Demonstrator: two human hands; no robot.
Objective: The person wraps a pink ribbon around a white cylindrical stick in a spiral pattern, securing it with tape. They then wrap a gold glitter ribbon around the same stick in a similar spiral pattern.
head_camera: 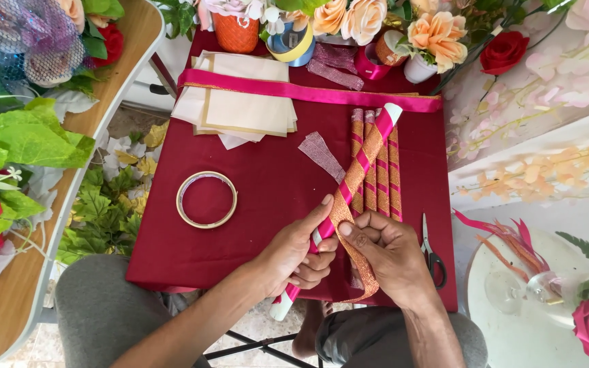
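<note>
My left hand (296,253) grips a long white stick (366,153) wrapped in pink and orange glitter ribbon; the stick slants from near my lap up to the right. My right hand (386,253) pinches the loose orange glitter ribbon (365,269) against the stick, and its free end hangs down toward my lap. Three finished wrapped sticks (384,170) lie side by side on the dark red cloth (267,184) just behind the held one.
A tape roll ring (206,199) lies left of my hands, scissors (431,251) to the right. Cream paper sheets (243,102), a pink ribbon strip (308,92), a small mesh piece (320,155) and ribbon spools sit farther back. Artificial flowers and leaves surround the table.
</note>
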